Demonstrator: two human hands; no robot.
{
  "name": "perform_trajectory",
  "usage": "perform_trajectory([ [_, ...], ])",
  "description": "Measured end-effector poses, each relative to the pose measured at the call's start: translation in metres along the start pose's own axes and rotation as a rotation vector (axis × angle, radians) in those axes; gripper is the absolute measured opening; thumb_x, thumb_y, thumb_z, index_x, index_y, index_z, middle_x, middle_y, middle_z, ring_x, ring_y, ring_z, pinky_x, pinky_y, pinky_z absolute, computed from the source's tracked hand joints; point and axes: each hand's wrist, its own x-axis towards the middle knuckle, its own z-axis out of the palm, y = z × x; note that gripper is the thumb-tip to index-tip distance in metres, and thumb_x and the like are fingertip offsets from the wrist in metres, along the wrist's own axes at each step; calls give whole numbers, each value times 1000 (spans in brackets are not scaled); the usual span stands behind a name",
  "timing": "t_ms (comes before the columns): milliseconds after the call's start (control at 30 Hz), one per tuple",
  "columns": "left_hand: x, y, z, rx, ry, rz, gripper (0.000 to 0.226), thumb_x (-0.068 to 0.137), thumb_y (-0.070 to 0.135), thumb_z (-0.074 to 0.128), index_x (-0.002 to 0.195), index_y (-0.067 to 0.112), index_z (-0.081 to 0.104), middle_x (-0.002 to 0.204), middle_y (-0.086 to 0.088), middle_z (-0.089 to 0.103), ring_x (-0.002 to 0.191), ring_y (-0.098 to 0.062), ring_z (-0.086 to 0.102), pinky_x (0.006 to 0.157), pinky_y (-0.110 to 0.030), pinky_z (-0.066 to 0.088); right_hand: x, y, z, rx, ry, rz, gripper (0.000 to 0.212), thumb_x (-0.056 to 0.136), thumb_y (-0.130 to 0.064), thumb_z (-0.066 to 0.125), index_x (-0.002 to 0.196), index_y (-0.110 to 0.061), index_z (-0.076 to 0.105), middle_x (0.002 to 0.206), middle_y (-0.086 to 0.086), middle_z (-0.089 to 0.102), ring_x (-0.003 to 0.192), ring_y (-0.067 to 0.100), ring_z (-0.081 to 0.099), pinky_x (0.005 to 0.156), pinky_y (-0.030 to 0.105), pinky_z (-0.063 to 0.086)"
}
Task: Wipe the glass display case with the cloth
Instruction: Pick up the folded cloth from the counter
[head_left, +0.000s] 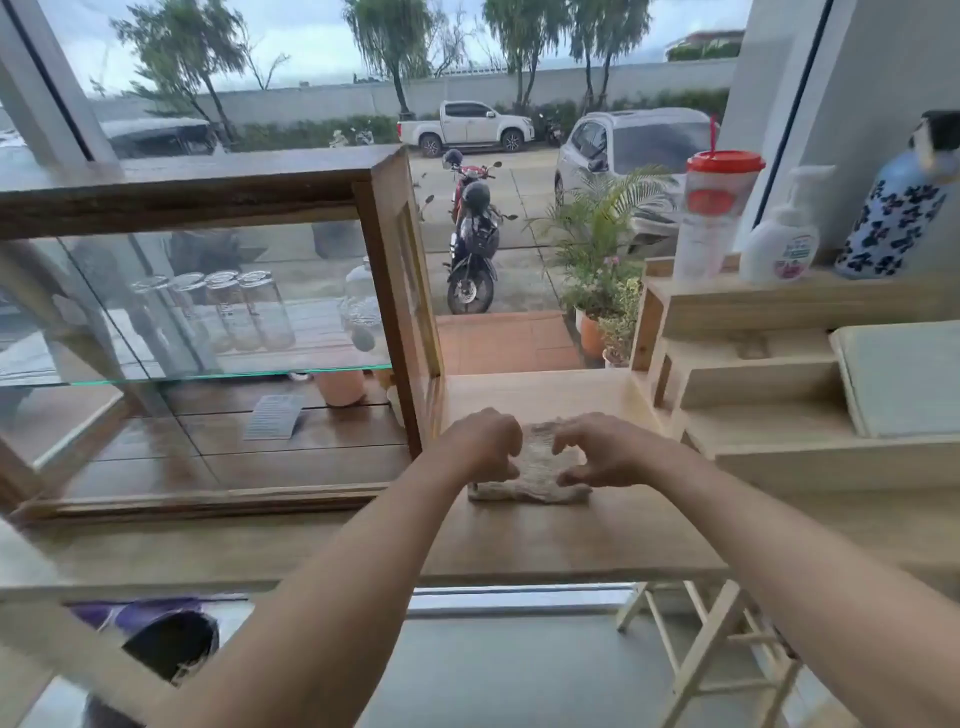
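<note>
Surface (545, 540): pale wood, running under the window
Display case (208, 332): wood-framed glass, standing at the left; jars on its glass shelf
Cloth (537, 470): beige, folded, flat just right of the case
Left hand (480, 444): fingers curled, pinching the cloth's left edge
Right hand (605, 449): fingers bent, gripping its right edge

One glass display case (208, 332); one cloth (535, 467); two hands; four jars (228, 312) inside; three containers (779, 234), upper right shelf.
</note>
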Motion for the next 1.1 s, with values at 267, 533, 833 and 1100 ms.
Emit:
perform_trajectory([
  [267, 0, -16, 33, 27, -59, 23, 21, 73, 31, 71, 87, 15, 71, 94, 1, 57, 97, -22, 54, 79, -37, 53, 16, 11, 33, -29, 2, -96, 26, 69, -36, 77, 81, -15, 69, 99, -1, 63, 91, 16, 57, 79, 26, 46],
  [533, -2, -18, 41, 11, -7, -37, 17, 81, 10, 56, 71, 24, 59, 97, 0, 59, 98, -24, 56, 70, -34, 48, 17, 16, 39, 3, 24, -100, 12, 70, -21, 59, 68, -11, 66, 85, -1, 63, 75, 19, 58, 72, 33, 50],
  [833, 5, -21, 20, -330, -56, -210, 14, 95, 8, 56, 103, 19, 58, 105, -4, 56, 95, -21, 57, 72, -28, 47, 11, 22, 16, 291, -63, 142, 9, 94, -26, 53, 89, -23, 60, 91, -1, 64, 81, 18, 59, 68, 30, 46],
  [1100, 24, -25, 28, -340, 118, -382, 7, 97, 24, 56, 100, 19, 59, 105, -4, 62, 95, -23, 58, 81, -37, 52, 44, 33, 37, 305, 111, 321, 13, 96, -27, 53, 88, -19, 60, 91, 10, 64, 85, 28, 60, 76, 36, 49],
])
